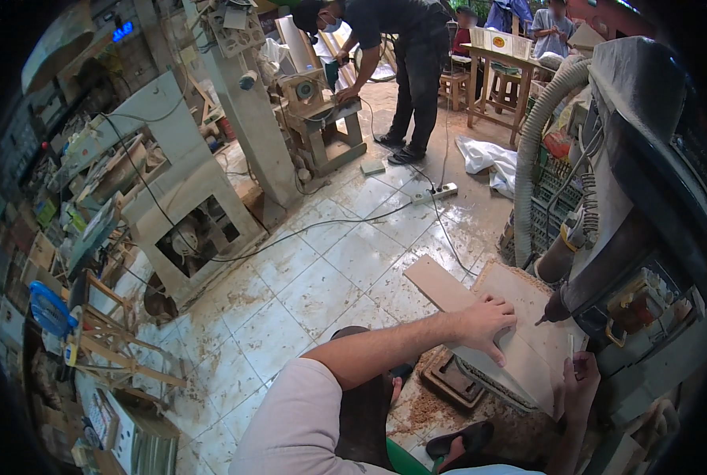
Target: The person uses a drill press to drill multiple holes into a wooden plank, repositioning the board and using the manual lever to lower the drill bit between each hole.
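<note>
Workshop floor, head view: white tiles (337, 269) are strewn with sawdust and crossed by a dark cable (322, 230) that is run to a white power strip (435, 194).
Board: a flat, light-brown wooden board (434, 283) is laid on the machine's worktable (520, 286), its far-left end left jutting past the table edge.
Left hand: the board is touched from above by the left hand (484, 323), palm down, fingers spread wide and thumb held apart; it is laid on rather than closed around the wood.
Right hand: the right hand (579, 388) is held by the near right side of the board, fingers bent; whether anything is gripped cannot be told.
Machine: a dark, tapered spindle (557, 307) is pointed at the worktable, just beside the left hand, and a ribbed grey hose (527, 182) is hung behind it.
Under the table: a metal base (452, 381) is ringed by wood shavings (424, 412).
Far side: a smaller machine (302, 95) is bent over by a co-worker (409, 55) in dark clothes.
Left side: a wooden stand (112, 340) is placed beside a blue plastic object (51, 309).
</note>
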`<state>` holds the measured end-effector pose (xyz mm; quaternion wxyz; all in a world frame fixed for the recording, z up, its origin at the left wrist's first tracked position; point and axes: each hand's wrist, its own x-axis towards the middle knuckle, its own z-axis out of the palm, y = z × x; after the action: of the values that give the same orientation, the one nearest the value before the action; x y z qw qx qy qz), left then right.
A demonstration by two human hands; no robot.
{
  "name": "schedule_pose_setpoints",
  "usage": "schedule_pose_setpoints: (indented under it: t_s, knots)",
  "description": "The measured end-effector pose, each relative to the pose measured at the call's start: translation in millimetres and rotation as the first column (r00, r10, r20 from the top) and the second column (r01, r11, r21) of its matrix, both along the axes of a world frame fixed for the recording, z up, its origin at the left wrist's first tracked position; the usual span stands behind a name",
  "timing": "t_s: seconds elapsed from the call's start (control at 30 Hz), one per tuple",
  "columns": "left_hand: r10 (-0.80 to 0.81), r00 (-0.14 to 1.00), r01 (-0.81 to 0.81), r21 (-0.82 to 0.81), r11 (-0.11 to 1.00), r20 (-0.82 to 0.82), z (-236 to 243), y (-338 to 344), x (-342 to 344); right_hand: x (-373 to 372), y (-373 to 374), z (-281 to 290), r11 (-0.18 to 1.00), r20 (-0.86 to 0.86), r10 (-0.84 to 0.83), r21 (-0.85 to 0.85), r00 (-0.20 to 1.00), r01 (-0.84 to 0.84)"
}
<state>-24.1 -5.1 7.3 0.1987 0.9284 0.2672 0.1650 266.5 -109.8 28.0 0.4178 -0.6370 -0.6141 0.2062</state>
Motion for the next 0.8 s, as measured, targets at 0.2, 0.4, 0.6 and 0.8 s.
schedule_pose_setpoints:
  t_s: [0.2, 0.4, 0.6, 0.8]
  knots:
    - [-0.002, 1.0, 0.002, -0.015, 1.0, 0.001, 1, 0, 1, -3, -1, 6, 1.0, -0.015, 0.009, -0.007, 1.0, -0.009]
    - [0.003, 1.0, -0.003, -0.015, 1.0, -0.021, 2, -1, 1, -4, -2, 8, 1.0, -0.021, 0.015, -0.025, 1.0, -0.016]
    - [0.008, 1.0, -0.008, -0.014, 1.0, -0.017, 4, -3, -5, -5, -1, 2, 1.0, -0.021, 0.013, -0.028, 1.0, -0.014]
    - [0.001, 0.998, -0.001, 0.001, 1.0, -0.066, 7, 3, 9, -3, -6, 7, 1.0, -0.044, -0.029, -0.012, 0.999, 0.029]
